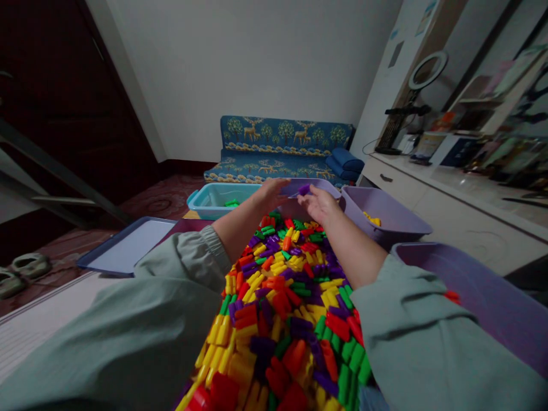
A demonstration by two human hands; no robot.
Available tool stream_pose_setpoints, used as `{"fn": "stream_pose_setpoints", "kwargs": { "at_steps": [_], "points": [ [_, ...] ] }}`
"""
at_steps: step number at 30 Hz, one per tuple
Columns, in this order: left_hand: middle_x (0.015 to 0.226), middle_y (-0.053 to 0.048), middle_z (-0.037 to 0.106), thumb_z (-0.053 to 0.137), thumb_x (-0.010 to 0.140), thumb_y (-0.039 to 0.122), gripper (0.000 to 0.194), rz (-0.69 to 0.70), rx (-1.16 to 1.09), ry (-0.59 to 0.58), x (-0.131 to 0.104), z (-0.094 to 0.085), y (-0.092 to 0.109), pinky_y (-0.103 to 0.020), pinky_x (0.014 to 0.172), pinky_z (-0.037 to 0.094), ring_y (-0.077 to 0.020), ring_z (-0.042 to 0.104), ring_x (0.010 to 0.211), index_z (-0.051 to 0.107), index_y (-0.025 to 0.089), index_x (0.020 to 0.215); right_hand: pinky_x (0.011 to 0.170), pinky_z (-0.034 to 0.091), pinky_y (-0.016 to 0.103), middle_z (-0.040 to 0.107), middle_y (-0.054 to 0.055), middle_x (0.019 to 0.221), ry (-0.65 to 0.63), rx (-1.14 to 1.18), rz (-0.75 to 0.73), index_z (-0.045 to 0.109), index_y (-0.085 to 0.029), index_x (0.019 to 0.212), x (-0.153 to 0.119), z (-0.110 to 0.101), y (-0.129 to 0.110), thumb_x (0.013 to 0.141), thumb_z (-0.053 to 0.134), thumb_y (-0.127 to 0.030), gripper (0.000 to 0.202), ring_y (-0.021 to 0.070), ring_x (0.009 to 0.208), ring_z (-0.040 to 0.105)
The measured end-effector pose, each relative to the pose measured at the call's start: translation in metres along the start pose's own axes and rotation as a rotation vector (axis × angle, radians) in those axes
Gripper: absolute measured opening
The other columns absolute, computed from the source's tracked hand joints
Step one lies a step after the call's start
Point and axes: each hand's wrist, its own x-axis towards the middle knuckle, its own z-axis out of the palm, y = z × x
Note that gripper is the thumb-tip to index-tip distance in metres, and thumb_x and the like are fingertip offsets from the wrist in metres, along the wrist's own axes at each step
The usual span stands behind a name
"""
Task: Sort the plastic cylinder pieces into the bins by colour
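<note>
Bricks (286, 302) heap the bench; right hand (319, 204) pinches a purple piece (304, 189) just before the lilac bin (295, 185), left hand (270, 193) grips its rim.

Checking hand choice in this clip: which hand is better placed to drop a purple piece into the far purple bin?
Probably the right hand: it holds a purple piece at the rim of the purple bin. The left hand touches that rim too, apparently without a piece.
</note>
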Motion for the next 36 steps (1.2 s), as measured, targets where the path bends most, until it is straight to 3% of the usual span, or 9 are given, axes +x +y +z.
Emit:
{"fn": "stream_pose_setpoints", "kwargs": {
  "at_steps": [4,8,13,17,21,26,31,34,36],
  "points": [
    [0.079,-0.006,0.068,0.068,0.07,0.018,0.029,0.098,0.504,0.0,-0.03,-0.04,-0.021,-0.03,0.075,0.049,-0.0164,0.063,0.072,0.067,0.011,0.098,0.079,0.053,0.028,0.064,0.01,0.104,-0.016,0.02,-0.072,0.054,-0.017,0.094,-0.018,-0.023,0.021,0.087,0.052,-0.019,0.008,0.0152,0.094,0.066],
    [0.096,-0.008,0.072,0.06,0.075,0.022,0.031,0.296,1.27,0.005,-0.055,-0.073,-0.042,-0.032,0.084,0.046,-0.0239,0.064,0.091,0.071,0.015,0.102,0.086,0.05,0.037,0.067,0.008,0.105,-0.074,-0.241,-0.162,0.059,-0.018,0.102,-0.04,-0.054,0.04,0.077,0.064,-0.026,0.026,0.019,0.094,0.066],
    [0.127,-0.011,0.059,0.059,0.078,0.032,0.054,0.398,1.71,-0.016,-0.072,-0.078,-0.068,-0.038,0.098,0.04,-0.0278,0.051,0.116,0.054,0.02,0.13,0.093,0.047,0.041,0.069,0.011,0.104,0.005,-0.824,-0.431,0.065,-0.015,0.101,-0.062,-0.098,0.06,0.073,0.061,-0.031,0.032,0.0239,0.1,0.063],
    [0.117,-0.013,0.063,0.058,0.079,0.037,0.05,0.333,1.832,-0.005,-0.075,-0.066,-0.077,-0.041,0.089,0.044,-0.0313,0.048,0.113,0.055,0.02,0.126,0.099,0.042,0.039,0.065,0.015,0.114,0.104,-1.311,-0.52,0.064,-0.011,0.11,-0.072,-0.124,0.067,0.077,0.056,-0.026,0.037,0.0262,0.11,0.059],
    [0.112,-0.012,0.065,0.058,0.078,0.031,0.043,0.312,1.855,-0.031,-0.075,-0.058,-0.078,-0.042,0.085,0.043,-0.032,0.049,0.11,0.06,0.023,0.12,0.102,0.039,0.039,0.06,0.018,0.125,-0.007,-1.544,-0.393,0.057,-0.008,0.125,-0.075,-0.13,0.071,0.083,0.051,-0.028,0.046,0.0271,0.116,0.056],
    [0.11,-0.009,0.066,0.053,0.072,0.012,0.042,0.365,1.788,-0.152,-0.084,-0.056,-0.078,-0.04,0.089,0.041,-0.0265,0.058,0.104,0.065,0.023,0.11,0.097,0.041,0.037,0.067,0.013,0.114,-0.221,-1.55,-0.327,0.065,-0.013,0.115,-0.086,-0.116,0.077,0.083,0.054,-0.033,0.039,0.0265,0.111,0.059],
    [0.1,-0.007,0.069,0.055,0.067,0.011,0.038,0.391,1.67,-0.311,-0.105,-0.054,-0.078,-0.037,0.091,0.041,-0.0245,0.061,0.099,0.07,0.023,0.099,0.074,0.048,0.028,0.073,0.005,0.09,-0.374,-1.331,-0.263,0.071,-0.019,0.095,-0.095,-0.102,0.068,0.08,0.057,-0.04,0.029,0.0202,0.084,0.067],
    [0.098,-0.006,0.068,0.052,0.065,0.009,0.037,0.416,1.552,-0.325,-0.114,-0.056,-0.08,-0.031,0.085,0.044,-0.0218,0.061,0.095,0.071,0.021,0.095,0.071,0.047,0.027,0.073,0.004,0.084,-0.257,-1.407,-0.337,0.072,-0.021,0.084,-0.077,-0.096,0.056,0.082,0.053,-0.038,0.026,0.0195,0.081,0.067],
    [0.095,-0.006,0.067,0.051,0.064,0.008,0.037,0.428,1.482,-0.302,-0.119,-0.059,-0.084,-0.029,0.081,0.045,-0.0202,0.061,0.091,0.071,0.02,0.093,0.076,0.047,0.028,0.073,0.006,0.093,-0.102,-1.547,-0.384,0.072,-0.02,0.092,-0.056,-0.093,0.05,0.083,0.052,-0.032,0.025,0.0205,0.088,0.066]
  ]
}}
